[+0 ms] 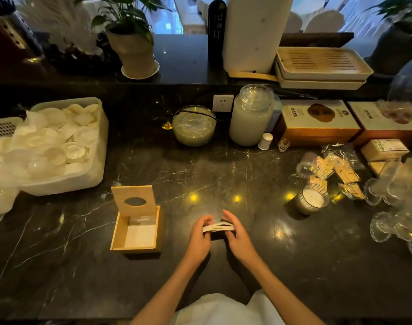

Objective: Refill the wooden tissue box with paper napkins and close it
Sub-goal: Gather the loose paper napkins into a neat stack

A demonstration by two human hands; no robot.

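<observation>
Wooden tissue box (136, 231), lid (134, 200) raised, on dark marble counter (294, 266).
Napkin stack (218, 227) just right of box, pinched at its ends by left hand (200, 238) and right hand (236, 235), fingers closed on it; candle glass (310, 201) farther right.

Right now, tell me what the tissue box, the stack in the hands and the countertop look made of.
Tissue box: pale unpainted wood, matte, faint grain.
Napkin stack: thin white paper layers, probably.
Countertop: dark polished stone, likely marble; pale veins, glossy light reflections.
</observation>
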